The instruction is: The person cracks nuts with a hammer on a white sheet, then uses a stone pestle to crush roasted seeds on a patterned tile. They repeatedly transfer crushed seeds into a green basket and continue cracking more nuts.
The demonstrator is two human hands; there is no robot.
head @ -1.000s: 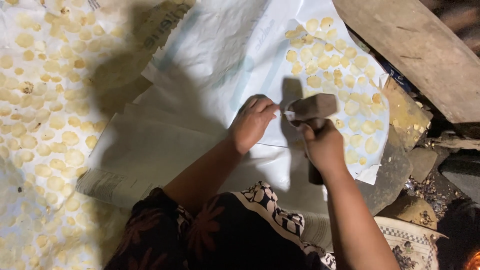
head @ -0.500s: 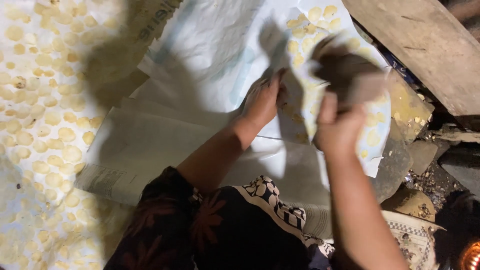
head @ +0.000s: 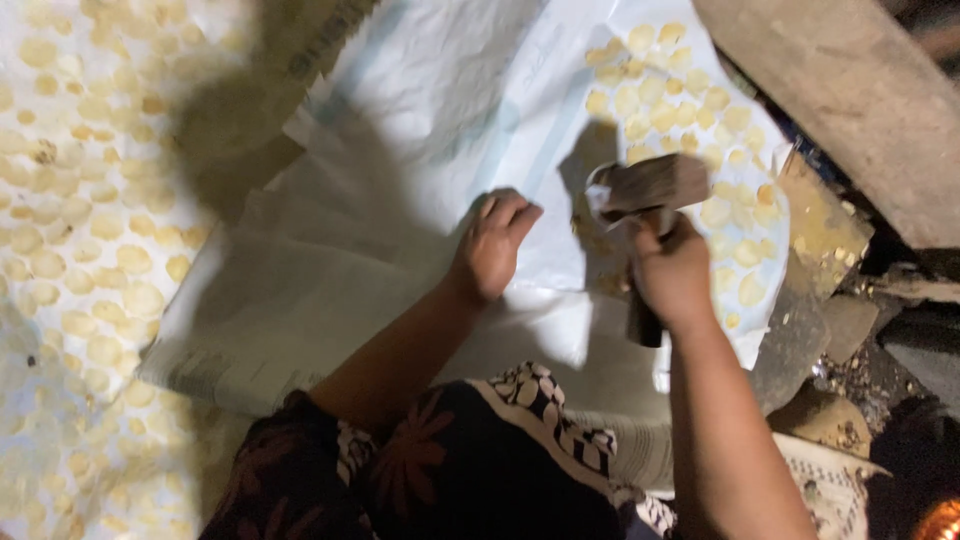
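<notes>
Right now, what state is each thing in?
Hammer: raised, gripped by the right hand.
Left hand: pressed flat on the white sheet.
White sheet: spread out, crumpled.
Yellow discs: flattened, lying on the sheet.
Wooden plank: lying beside the sheet.

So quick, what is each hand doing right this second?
Left hand: empty, fingers curled, pressing down on the white plastic sheet.
Right hand: closed around the dark handle of a blocky mallet.

White plastic sheet [head: 420,120] dotted with pale yellow discs [head: 690,110]; grey-brown hammer head [head: 650,185]; dark floral, black-and-white patterned garment [head: 500,450].
</notes>
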